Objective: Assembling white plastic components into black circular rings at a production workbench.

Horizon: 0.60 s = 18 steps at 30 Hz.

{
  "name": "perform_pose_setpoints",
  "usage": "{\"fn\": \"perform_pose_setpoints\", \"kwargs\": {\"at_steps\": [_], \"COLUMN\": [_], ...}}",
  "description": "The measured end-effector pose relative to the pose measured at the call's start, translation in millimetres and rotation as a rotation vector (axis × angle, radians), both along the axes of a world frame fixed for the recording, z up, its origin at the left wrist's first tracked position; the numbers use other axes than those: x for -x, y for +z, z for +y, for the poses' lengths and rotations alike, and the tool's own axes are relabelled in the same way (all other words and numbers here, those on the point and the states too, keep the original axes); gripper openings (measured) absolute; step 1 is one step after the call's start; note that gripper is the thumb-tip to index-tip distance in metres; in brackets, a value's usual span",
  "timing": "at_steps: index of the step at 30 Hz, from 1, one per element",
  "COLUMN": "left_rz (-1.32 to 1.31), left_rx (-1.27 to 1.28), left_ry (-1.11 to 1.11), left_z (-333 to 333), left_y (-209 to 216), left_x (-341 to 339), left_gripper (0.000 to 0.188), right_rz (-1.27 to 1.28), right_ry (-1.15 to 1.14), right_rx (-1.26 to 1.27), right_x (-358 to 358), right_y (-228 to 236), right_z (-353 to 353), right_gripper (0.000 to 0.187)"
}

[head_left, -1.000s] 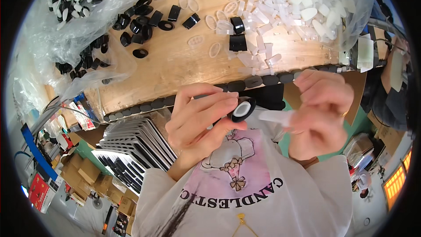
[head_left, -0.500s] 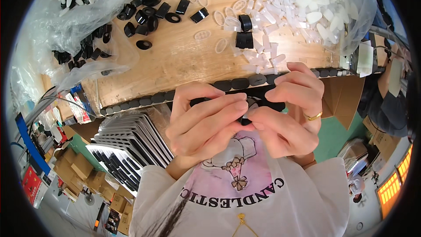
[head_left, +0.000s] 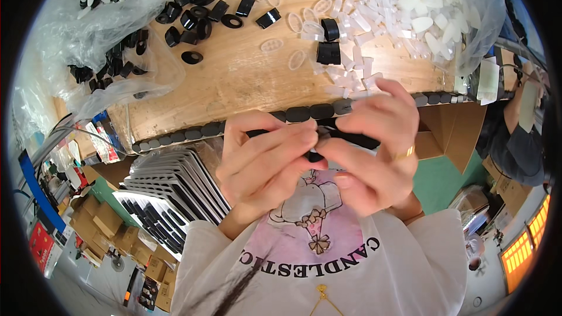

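Note:
In front of my chest, just below the table edge, my left hand (head_left: 263, 161) is closed, its fingertips pinched on a small black piece (head_left: 314, 156). My right hand (head_left: 377, 152) is curled and partly smeared by motion. One of its fingertips presses against the piece from the right, while the other fingers bend above and below. Most of the piece is hidden by fingers, so its exact shape cannot be made out. Nearest on the table are two glossy black oval rings (head_left: 328, 53), among small clear plastic pieces (head_left: 354, 73).
White oval pieces (head_left: 421, 23) are heaped at the far right. More black oval rings (head_left: 192, 57) lie scattered at the left beside clear plastic bags (head_left: 52, 76). Dark oval pads line the table edge (head_left: 298, 114). Stacked trays (head_left: 158, 205) stand below at left; an open cardboard box (head_left: 453, 129) is at right.
Both hands have shifted slightly left and the black piece has moved with them. The right hand's lower fingertip has come away from the piece.

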<state>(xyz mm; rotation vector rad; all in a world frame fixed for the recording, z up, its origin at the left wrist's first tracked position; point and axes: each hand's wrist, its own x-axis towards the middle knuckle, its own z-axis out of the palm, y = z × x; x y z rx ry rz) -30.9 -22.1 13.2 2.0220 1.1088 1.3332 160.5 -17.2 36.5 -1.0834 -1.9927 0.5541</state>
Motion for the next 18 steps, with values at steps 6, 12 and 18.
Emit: {"fn": "perform_pose_setpoints", "kwargs": {"at_steps": [6,12,18], "left_rz": [-0.224,-0.400,-0.273], "left_rx": [0.460,0.568,0.672], "left_ry": [0.147,0.243,0.234], "left_z": [-16.4,-20.0,-15.4], "left_y": [-5.0,2.4,2.4], "left_x": [5.2,3.5,0.2], "left_gripper": [0.042,0.037,0.035], "right_rz": [-0.026,-0.170,0.081], "right_ry": [-0.060,0.085,0.136], "right_rx": [0.122,-0.014,-0.058], "right_x": [0.8,8.4,9.4], "right_y": [-64.4,-70.4,-20.5], "right_z": [53.9,64.1,30.2], "right_gripper": [0.020,0.023,0.029]}}
